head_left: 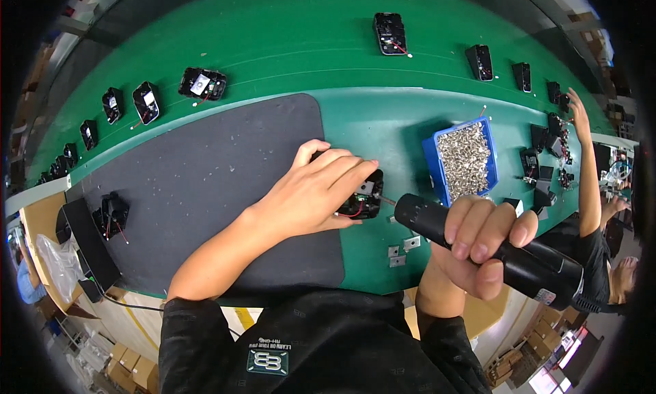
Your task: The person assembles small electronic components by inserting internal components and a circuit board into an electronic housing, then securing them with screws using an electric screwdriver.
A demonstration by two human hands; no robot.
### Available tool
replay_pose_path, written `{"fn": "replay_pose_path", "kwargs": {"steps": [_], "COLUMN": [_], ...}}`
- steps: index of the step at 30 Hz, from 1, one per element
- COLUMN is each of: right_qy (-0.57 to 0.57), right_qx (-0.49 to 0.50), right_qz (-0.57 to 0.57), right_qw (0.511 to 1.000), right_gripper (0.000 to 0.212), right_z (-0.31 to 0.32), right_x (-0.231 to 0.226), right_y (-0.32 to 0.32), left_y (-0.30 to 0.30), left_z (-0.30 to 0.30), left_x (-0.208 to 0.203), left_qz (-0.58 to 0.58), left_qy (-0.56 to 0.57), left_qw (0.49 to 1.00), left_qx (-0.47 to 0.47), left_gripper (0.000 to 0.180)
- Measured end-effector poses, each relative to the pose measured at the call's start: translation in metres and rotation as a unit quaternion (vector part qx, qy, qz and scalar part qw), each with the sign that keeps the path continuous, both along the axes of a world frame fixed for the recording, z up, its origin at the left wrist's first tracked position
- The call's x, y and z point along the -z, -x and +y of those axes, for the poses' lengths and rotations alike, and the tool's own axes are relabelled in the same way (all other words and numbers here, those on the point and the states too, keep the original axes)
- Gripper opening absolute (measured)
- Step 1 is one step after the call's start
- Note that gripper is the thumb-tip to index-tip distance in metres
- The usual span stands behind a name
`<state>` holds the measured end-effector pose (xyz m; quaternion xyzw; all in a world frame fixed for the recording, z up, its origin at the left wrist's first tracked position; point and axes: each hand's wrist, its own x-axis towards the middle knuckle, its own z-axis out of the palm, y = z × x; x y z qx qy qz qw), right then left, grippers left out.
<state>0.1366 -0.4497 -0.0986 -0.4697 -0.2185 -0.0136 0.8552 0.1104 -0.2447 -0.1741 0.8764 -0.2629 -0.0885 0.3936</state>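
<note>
My left hand (321,185) is closed over a black plastic housing (370,204) at the edge of the dark mat, covering much of it. Inside the housing a metal piece, a bit of green board and a red wire show. Wrapped in my right hand (482,247) is a black electric screwdriver (427,217), held nearly level. Its bit points left, with the tip at the housing's right side; whether it touches a screw I cannot make out. Just below lie several small metal blocks (411,243). Beyond the screwdriver sits a blue bin (437,163) full of silvery screws (466,160).
Similar black housings (390,34) stand in a row along the green belt (287,45). More black parts (540,138) cluster at the right, where another person's arm (586,168) reaches in. A black assembly (111,215) rests on the left of the dark mat (205,182), beside a cardboard box (41,240).
</note>
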Motion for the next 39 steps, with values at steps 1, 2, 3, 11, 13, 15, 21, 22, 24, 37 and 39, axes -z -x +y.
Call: {"fn": "replay_pose_path", "kwargs": {"steps": [1,2,3,11,13,15,21,22,24,37,39], "right_qy": [0.016,0.032,0.033,0.032,0.033,0.034,0.048,0.060,0.062,-0.031,-0.055], "right_qx": [0.007,0.014,0.012,-0.005,-0.006,-0.006,-0.036,-0.047,-0.067,0.056,0.142], "right_qz": [-0.008,-0.016,-0.014,-0.011,-0.010,-0.008,-0.038,-0.037,-0.046,-0.076,-0.078], "right_qw": [1.000,0.999,0.999,0.999,0.999,0.999,0.997,0.996,0.995,0.995,0.985], "right_gripper": [0.036,0.036,0.036,0.036,0.035,0.035,0.033,0.033,0.032,0.033,0.031], "right_z": [0.002,0.004,0.005,0.006,0.006,0.007,0.007,0.007,0.008,-0.016,-0.031], "right_x": [0.003,0.005,0.008,0.015,0.016,0.017,0.018,0.016,0.017,-0.022,-0.043], "right_y": [-0.001,-0.002,-0.003,-0.006,-0.006,-0.006,-0.012,-0.013,-0.015,-0.015,-0.013], "left_y": [-0.001,-0.001,-0.002,-0.003,-0.003,-0.003,-0.006,-0.006,-0.007,-0.031,-0.056], "left_z": [-0.001,-0.003,-0.004,-0.006,-0.006,-0.007,-0.007,-0.008,-0.008,-0.002,0.016], "left_x": [0.001,0.002,0.003,0.006,0.007,0.007,0.008,0.008,0.007,0.002,0.002], "left_qz": [0.002,0.001,0.000,0.012,0.009,0.008,0.014,0.013,0.017,-0.050,-0.083], "left_qy": [0.001,0.020,0.038,0.048,0.045,0.042,0.062,0.065,0.068,-0.062,-0.079], "left_qw": [1.000,1.000,0.999,0.998,0.999,0.999,0.998,0.998,0.997,0.992,0.978], "left_qx": [-0.002,-0.008,-0.014,-0.029,-0.028,-0.027,-0.026,-0.025,-0.023,-0.099,-0.175], "left_gripper": [0.091,0.088,0.085,0.082,0.082,0.081,0.077,0.077,0.077,0.073,0.067]}}
